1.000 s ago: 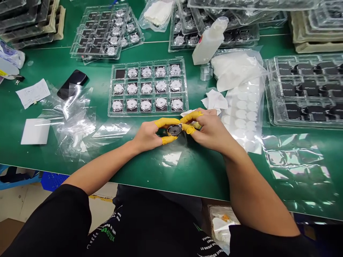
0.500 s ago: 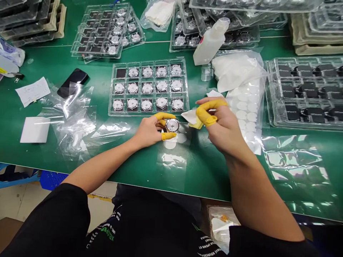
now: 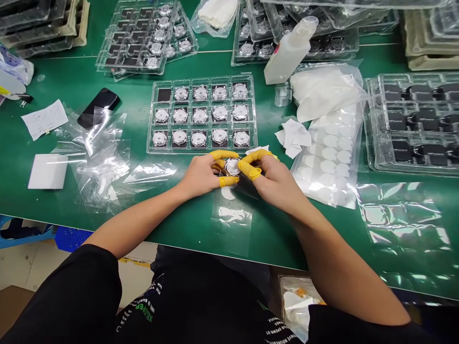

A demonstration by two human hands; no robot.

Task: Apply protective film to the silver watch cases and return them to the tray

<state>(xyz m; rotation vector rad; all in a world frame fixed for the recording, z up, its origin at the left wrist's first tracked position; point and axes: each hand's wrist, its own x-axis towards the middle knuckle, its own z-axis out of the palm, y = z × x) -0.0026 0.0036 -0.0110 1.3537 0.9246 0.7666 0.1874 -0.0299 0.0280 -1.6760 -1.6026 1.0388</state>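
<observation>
My left hand (image 3: 202, 173) pinches a round silver watch case (image 3: 232, 166) between thumb and forefinger, both in yellow finger cots. My right hand (image 3: 274, 179), also in yellow cots, presses thumb and forefinger against the right side of the same case, with a bit of white cloth under its fingers. The case is held just above the green table, over a small clear film (image 3: 231, 217) with white round stickers. Directly behind my hands lies a clear tray (image 3: 152, 119) with rows of similar watch cases, its top-left cell holding none.
A white bottle (image 3: 290, 50) stands behind the tray. A sheet of round white stickers (image 3: 332, 157) and white cloths (image 3: 294, 136) lie to the right. Trays with dark parts (image 3: 412, 119) sit far right. A black phone (image 3: 98, 107), plastic bags (image 3: 103, 162) and paper slips lie left.
My right hand had lifted away to the right with the cloth; it has now come back and closed on the watch case again. The left hand kept hold of the case.
</observation>
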